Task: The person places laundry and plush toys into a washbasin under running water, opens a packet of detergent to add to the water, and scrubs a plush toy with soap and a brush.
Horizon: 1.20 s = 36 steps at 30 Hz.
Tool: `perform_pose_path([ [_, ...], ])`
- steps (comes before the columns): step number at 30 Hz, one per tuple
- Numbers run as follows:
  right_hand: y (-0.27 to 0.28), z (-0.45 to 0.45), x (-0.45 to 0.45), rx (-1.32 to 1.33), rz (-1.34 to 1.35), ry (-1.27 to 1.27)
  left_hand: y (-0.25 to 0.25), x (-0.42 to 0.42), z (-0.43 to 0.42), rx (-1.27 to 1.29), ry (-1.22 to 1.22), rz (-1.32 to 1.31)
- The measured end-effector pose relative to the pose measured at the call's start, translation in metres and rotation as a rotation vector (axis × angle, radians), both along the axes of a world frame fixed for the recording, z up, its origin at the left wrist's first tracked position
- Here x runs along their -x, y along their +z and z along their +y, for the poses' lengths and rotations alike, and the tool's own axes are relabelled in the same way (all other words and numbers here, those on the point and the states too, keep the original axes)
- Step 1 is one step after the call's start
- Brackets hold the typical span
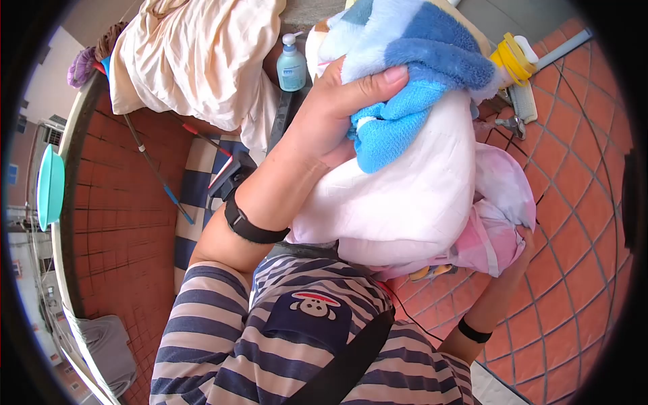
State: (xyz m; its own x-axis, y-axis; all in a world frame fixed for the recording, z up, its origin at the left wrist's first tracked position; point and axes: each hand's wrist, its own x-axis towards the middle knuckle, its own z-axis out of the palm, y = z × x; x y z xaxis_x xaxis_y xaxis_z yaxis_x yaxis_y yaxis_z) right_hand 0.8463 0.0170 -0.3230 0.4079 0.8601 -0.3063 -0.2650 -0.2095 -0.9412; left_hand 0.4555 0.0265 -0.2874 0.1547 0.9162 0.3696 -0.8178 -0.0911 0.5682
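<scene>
My left hand (358,101) is closed on a bundled bright-blue towel (391,138), its thumb pressed over the folds and the other fingers largely hidden. Above it bulges a fluffy cloth (439,40) in darker blue and white. Below spreads a large white cloth (405,202), draped in front of my body. At the lower right, my right hand (526,244) grips the edge of a pink-and-white cloth (496,233); most of its fingers are behind the fabric. How the cloths are joined or layered cannot be made out.
A cream cloth (196,61) hangs over the ledge at the upper left, beside a pump bottle (291,71). A metal tap (514,126) and a yellow object (513,59) are at the upper right. A turquoise basin (51,187) stands at the far left.
</scene>
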Motion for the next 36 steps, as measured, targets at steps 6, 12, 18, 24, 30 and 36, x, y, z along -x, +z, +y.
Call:
perform_pose_path([
  [6,-0.064,-0.016,-0.017,-0.074,-0.652,0.467,-0.096,-0.038,0.022,0.227,-0.015,0.426],
  [12,-0.095,-0.048,-0.004,0.031,-1.129,1.182,-0.211,-0.037,-0.044,-0.206,-0.116,1.314],
  [18,-0.05,0.004,-0.005,0.35,-1.1,0.469,-0.168,0.057,0.017,0.477,1.019,1.013],
  [24,-0.087,0.105,0.016,-0.171,-1.197,0.479,-0.237,0.028,0.082,0.445,0.928,1.473],
  [30,-0.151,0.18,0.056,-0.13,-1.367,0.605,-0.246,-0.129,0.094,-0.051,0.256,1.924],
  [36,-0.205,0.153,0.051,-0.006,-1.653,0.829,-0.344,-0.133,0.105,0.154,-0.22,1.797],
])
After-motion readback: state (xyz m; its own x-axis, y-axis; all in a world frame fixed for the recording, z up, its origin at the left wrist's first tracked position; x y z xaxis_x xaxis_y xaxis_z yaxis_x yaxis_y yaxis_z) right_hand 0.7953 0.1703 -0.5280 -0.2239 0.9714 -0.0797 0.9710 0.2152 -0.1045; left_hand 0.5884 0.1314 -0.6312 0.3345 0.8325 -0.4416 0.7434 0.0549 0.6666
